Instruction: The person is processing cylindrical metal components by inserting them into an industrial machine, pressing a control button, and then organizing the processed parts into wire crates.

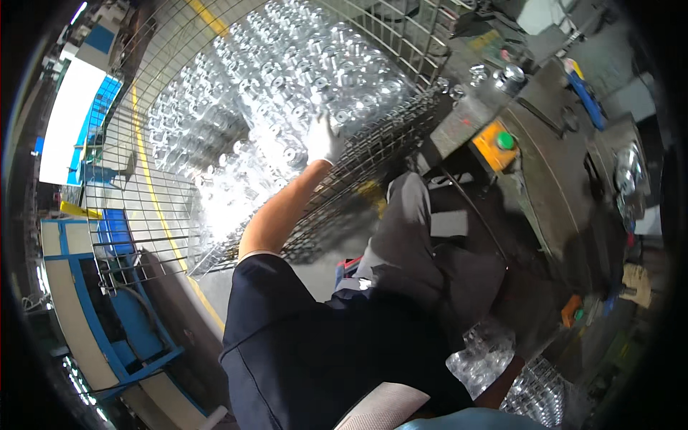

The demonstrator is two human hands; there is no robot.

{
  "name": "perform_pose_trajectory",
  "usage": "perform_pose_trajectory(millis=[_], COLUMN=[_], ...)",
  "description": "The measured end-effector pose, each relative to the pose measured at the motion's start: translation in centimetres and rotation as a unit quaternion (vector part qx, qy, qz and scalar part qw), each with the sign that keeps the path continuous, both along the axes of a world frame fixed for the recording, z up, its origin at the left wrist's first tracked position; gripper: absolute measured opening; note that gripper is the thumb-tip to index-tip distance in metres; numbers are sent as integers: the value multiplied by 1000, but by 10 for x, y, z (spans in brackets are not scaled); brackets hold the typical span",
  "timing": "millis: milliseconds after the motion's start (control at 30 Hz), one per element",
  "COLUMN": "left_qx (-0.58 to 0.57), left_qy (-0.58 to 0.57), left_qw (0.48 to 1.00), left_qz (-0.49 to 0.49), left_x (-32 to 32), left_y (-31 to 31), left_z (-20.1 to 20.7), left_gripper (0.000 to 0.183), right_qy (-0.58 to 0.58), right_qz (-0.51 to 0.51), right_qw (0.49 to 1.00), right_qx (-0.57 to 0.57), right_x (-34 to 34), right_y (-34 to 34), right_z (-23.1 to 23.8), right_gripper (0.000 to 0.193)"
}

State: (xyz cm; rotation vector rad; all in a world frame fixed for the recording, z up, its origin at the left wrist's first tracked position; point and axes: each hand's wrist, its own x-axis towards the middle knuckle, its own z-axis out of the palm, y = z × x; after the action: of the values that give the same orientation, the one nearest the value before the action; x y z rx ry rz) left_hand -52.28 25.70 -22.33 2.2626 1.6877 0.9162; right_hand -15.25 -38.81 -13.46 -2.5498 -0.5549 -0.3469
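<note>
A large wire basket (168, 240) holds many shiny, rounded metal parts (279, 82), packed in rows with clear plastic around them. My left hand (326, 141), in a white glove, reaches over the basket's near side among the parts. Its fingers point away from me, look stretched out and touch or hover just over the parts; glare blurs the fingertips. My right forearm (502, 387) shows dark at the lower right. The right hand itself cannot be made out there, beside a clear plastic bag (484, 351) and more stacked shiny parts (541, 394).
To the right runs a worn metal bench (534, 165) bearing an orange box with a green button (505, 140), a blue tool (588, 100) and loose shiny parts (509, 77). A blue-framed cabinet (118, 308) stands at the left, near a yellow floor line (203, 299).
</note>
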Motion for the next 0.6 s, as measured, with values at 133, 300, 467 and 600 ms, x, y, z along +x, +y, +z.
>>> perform_pose_trajectory(millis=[133, 300, 467, 600], left_qx=[200, -110, -217, -182], left_qy=[249, -12, -19, 112], left_qw=[930, 991, 956, 962], left_qz=[183, 78, 196, 172], left_x=[-61, -139, -106, -111], left_y=[109, 188, 255, 295], left_z=[-67, -52, -71, -109], left_gripper=[57, 53, 78, 79], right_qy=[52, 33, -111, -179], right_qz=[-60, -30, -22, -66], right_qw=[996, 997, 983, 973], right_qx=[-36, -64, -141, -128], right_x=[3, 3, 54, 125], right_y=[-33, 112, 176, 212], right_z=[-8, 67, 147, 185], right_gripper=[61, 61, 58, 61])
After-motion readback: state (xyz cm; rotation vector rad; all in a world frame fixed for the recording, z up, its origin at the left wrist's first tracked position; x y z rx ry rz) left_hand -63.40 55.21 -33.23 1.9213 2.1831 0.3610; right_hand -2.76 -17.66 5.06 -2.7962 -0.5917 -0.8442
